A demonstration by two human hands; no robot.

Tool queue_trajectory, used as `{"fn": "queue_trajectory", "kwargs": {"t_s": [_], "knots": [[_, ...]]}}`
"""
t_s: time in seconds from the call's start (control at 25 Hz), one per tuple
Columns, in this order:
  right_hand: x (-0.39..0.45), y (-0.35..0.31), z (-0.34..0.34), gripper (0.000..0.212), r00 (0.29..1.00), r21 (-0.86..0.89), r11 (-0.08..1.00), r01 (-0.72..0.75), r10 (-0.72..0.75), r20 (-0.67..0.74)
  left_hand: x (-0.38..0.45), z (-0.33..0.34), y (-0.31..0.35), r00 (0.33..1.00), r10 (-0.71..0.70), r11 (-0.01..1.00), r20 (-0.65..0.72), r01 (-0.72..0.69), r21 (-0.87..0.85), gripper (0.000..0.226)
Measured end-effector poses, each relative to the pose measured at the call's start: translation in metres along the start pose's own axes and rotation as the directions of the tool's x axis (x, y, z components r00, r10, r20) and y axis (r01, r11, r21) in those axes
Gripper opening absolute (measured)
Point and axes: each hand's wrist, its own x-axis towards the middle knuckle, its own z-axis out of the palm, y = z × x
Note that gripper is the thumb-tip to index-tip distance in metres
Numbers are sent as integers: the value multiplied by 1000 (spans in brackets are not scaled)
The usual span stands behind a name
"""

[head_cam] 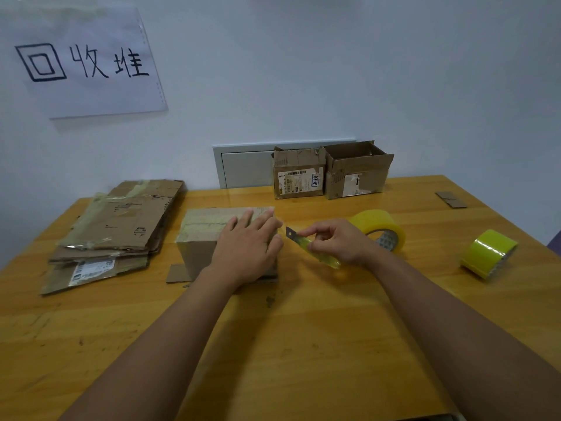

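Rested left grip (246, 247) flat, fingers straight, on cardboard box (203, 229) | pinched yellow utility knife (305, 242) in right grip (337, 238), blade out, just beside box | on counter (303, 329)

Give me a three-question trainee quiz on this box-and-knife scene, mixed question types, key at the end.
1. True or false: the left hand lies flat on the taped box.
2. The right hand pinches: A) a tape roll, B) the yellow knife, C) a cardboard scrap.
3. How many yellow tape rolls are on the table?
Key: 1 true; 2 B; 3 two.
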Motion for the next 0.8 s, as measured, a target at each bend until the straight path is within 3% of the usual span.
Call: {"fn": "queue_trajectory", "kwargs": {"t_s": [0.28, 0.44, 0.8], "knots": [[1, -5, -7, 34, 997, -133, 991, 7, 3, 78, 0, -1, 1, 1000, -10, 1000, 17, 11, -10, 46], [0, -4, -1, 30, 974, -344, 938, 41, 38, 222, 0, 1, 1, 1000, -17, 1000, 13, 17, -11, 46], [-38, -10, -18, 26, 986, -94, 995, -43, 58, 158, 0, 1, 0, 1000, -16, 1000, 15, 17, -21, 46]]}}
